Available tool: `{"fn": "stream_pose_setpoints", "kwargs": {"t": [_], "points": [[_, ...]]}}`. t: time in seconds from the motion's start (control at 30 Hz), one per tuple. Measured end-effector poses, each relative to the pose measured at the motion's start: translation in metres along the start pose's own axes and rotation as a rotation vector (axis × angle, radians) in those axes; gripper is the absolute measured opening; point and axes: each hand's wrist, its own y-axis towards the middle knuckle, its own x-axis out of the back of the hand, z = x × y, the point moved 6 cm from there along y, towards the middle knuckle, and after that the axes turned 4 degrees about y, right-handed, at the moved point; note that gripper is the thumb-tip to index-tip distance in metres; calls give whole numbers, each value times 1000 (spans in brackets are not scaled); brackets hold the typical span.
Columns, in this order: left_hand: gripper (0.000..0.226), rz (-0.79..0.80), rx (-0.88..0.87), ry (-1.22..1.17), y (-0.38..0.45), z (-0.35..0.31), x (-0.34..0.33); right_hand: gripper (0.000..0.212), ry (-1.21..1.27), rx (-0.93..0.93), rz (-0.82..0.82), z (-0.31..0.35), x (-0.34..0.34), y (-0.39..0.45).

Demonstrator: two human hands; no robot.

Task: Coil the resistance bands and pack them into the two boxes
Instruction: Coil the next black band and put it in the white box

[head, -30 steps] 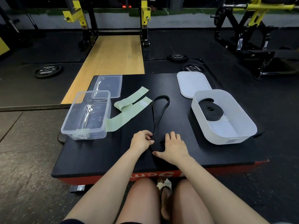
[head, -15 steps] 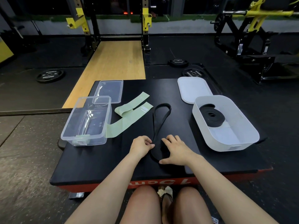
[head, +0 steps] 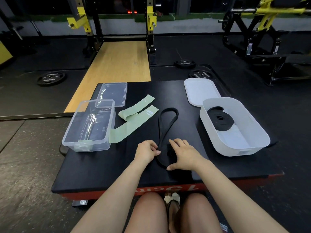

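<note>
A long black resistance band [head: 168, 121] lies on the black platform [head: 104, 167], its far loop pointing away from me. My left hand [head: 146, 151] pinches the band at its near end. My right hand [head: 183, 154] curls over the small rolled part of the band, fingers and thumb around it. A coiled black band [head: 219, 121] sits inside the white box [head: 252, 140] at the right. Two pale green bands [head: 134, 118] lie flat beside the clear box [head: 87, 125] at the left, which holds a small green piece at its near end.
A clear lid [head: 112, 94] lies behind the clear box and a white lid [head: 201, 90] behind the white box. Weight plates [head: 50, 78] lie on the gym floor, a wooden lifting strip [head: 116, 64] and racks stand beyond. My knees are below the platform's red front edge.
My right hand has shifted from lying flat on the band's end to curling round a growing roll. The band's far loop has drawn slightly nearer. The view tilted down a little.
</note>
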Motion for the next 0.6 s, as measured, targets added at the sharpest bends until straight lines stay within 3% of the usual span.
{"fn": "stream_pose_setpoints", "kwargs": {"t": [0.17,0.3,0.4,0.6], "points": [[23,-28,-10,-11,-2,0,-2,108,-4,-201,-199,7,-8,-13],[30,-47,-31,-18,-5,-2,-2,100,-26,-242,-274,16,-12,-11],[31,-39,-29,-5,-4,-2,-2,93,4,-202,-271,15,-12,-8],[13,-57,17,-26,-1,-4,-1,94,33,-62,-156,7,-7,-4]]}}
